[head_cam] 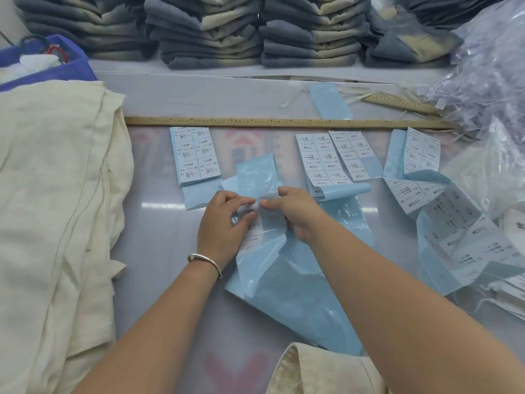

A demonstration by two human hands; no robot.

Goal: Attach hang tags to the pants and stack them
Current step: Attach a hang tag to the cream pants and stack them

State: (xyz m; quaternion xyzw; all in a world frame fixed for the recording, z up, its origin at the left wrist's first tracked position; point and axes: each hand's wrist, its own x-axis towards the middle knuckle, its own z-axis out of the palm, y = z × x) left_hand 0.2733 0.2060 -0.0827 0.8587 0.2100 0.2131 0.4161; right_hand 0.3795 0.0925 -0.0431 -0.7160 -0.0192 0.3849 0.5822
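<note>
At the table's middle, my left hand [224,223] and my right hand [295,213] meet over a strip of white size stickers [251,237] on light blue backing paper [298,297]. Each hand pinches the strip's upper end between thumb and fingers. The backing curls up behind the hands and trails toward me. More sticker sheets [196,156] marked 1103# lie flat beyond the hands, and others [332,157] lie to the right. Cream pants [54,209] are piled at the left. A cream garment edge [321,373] shows at the bottom.
A long wooden ruler [284,122] crosses the table behind the stickers. Stacks of folded grey-and-beige pants [210,32] line the back. A blue bin [56,64] sits at the far left. Clear plastic bags [494,81] heap at the right, above loose sticker strips [454,223].
</note>
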